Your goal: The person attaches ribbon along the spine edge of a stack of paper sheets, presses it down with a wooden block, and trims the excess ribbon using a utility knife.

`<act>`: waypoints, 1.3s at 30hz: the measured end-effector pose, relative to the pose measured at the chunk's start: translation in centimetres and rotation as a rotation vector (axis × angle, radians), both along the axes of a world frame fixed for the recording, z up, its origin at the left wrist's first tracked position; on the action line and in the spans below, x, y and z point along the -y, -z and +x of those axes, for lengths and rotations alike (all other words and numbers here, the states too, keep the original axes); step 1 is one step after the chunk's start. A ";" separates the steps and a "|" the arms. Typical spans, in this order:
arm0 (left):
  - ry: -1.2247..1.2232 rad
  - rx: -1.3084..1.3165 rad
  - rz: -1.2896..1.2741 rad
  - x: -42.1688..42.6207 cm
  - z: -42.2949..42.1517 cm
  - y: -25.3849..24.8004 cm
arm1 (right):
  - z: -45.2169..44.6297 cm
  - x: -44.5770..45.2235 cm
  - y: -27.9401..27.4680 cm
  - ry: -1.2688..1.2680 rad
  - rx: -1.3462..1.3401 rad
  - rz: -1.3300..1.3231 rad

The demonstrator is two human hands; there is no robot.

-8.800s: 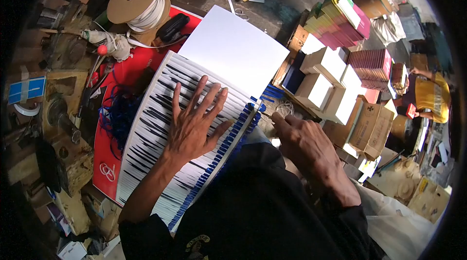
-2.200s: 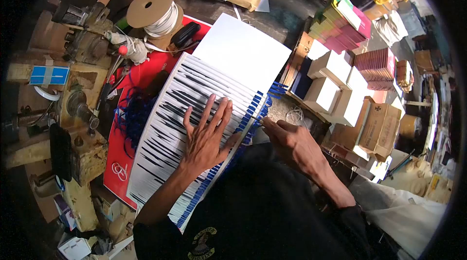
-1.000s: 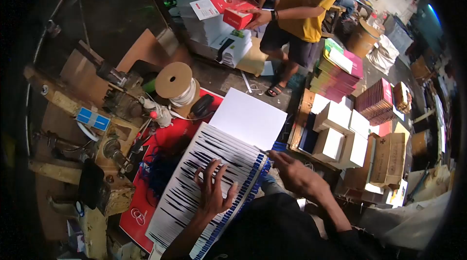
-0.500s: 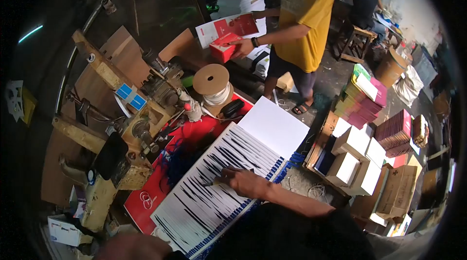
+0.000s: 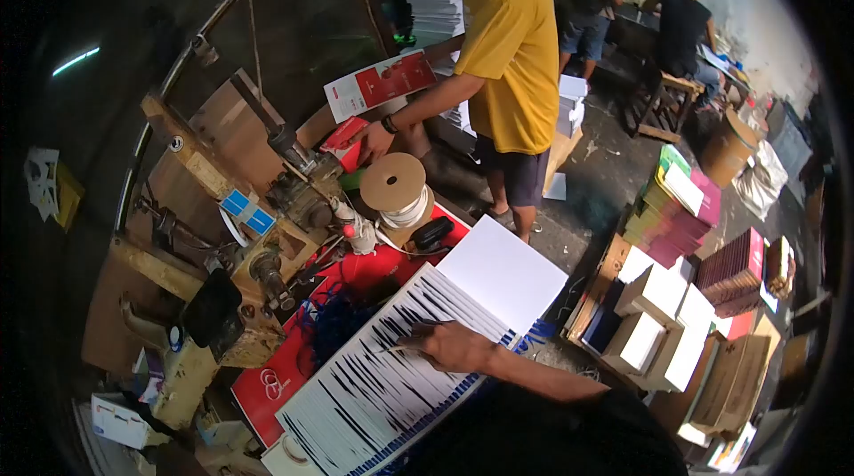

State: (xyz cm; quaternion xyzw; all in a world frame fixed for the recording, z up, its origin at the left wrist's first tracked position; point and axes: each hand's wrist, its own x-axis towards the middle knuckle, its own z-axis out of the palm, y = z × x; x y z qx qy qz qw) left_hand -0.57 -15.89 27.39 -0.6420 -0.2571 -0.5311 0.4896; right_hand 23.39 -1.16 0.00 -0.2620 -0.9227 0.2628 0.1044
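My right hand [image 5: 452,346] rests over a long row of white paper blocks [image 5: 356,396], its fingers pressed together. Whatever they pinch, if anything, is too small to make out. Dark gaps run between the blocks, and short blue ribbons [image 5: 382,453] line their near edge. A blank white sheet [image 5: 505,278] lies at the far end of the row. Loose blue ribbon [image 5: 334,325] is heaped to the left, on a red printed sheet [image 5: 267,387]. My left hand does not show.
A worn machine [image 5: 289,249] stands at left, beside a cord spool [image 5: 392,182]. Across the bench, a person in a yellow shirt [image 5: 511,49] handles red printed sheets [image 5: 381,84]. Stacked books and white boxes [image 5: 654,289] stand at right. Other people [image 5: 683,27] are farther back.
My right hand has shifted slightly along the paper row. A blurred shape at the lower left has gone from there. The person in yellow has moved left and lowered the red piece.
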 end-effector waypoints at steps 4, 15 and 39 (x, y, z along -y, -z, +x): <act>-0.141 0.066 -0.088 -0.5 -0.1 1.6 | -0.1 -1.0 3.9 -0.053 -0.177 0.087; -0.374 0.138 -0.183 -0.3 1.4 3.0 | 1.2 -2.6 3.4 -0.173 -0.270 -0.007; -0.552 0.148 -0.225 0.4 4.2 2.5 | 1.9 -2.3 4.4 -0.200 -0.303 -0.085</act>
